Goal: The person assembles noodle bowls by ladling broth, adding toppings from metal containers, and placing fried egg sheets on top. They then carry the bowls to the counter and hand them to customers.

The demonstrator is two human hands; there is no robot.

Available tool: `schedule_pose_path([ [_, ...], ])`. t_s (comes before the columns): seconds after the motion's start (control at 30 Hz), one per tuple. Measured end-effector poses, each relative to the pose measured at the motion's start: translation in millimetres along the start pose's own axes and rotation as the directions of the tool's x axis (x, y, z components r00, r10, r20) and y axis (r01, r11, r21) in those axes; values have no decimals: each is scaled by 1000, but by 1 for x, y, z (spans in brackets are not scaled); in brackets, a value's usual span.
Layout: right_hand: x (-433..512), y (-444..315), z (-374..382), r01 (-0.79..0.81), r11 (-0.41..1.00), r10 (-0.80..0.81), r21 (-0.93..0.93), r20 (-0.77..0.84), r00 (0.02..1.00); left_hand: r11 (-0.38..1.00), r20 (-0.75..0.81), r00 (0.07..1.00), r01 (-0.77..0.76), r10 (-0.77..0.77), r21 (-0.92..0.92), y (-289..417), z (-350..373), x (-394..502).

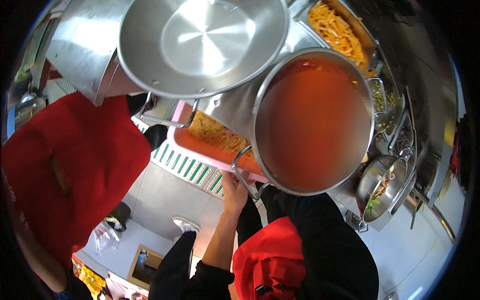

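My left hand [235, 189] grips the near rim of a pink plastic tub [210, 161], just behind a loop handle of a steel pot. The tub holds red liquid and a crumbly yellow-brown food, partly hidden under the counter edge and pots. My right hand is not in view; my black right sleeve [330, 232] goes up below the steel pot [258, 112]. This pot is filled with orange-red liquid. Beside it, at the top, a wide steel pan [204, 41] shows a bare, shiny bottom, its wire handle above the tub.
At left stands another person in a red apron [86, 150], close to the steel counter [86, 33]. A tray of orange strips [337, 33] and a steel bowl [384, 187] with food lie at right. Below run a slotted drain cover [180, 161] and the tiled floor.
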State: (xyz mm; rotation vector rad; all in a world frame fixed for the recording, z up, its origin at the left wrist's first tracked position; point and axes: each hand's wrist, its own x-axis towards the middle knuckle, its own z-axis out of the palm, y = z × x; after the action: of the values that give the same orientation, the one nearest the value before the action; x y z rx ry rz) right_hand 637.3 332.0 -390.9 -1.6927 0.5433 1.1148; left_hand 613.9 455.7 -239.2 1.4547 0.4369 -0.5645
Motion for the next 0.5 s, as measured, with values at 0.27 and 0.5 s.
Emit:
schedule_pose_path([
  [0.27,42,-40,-44,71,983,-3,-171,373,928,955,-13,966,254,-259,-155,-6,-7,2],
  [0.5,54,-45,-27,117,965,13,-235,489,872,969,-41,969,245,-244,41,16,-7,-6],
])
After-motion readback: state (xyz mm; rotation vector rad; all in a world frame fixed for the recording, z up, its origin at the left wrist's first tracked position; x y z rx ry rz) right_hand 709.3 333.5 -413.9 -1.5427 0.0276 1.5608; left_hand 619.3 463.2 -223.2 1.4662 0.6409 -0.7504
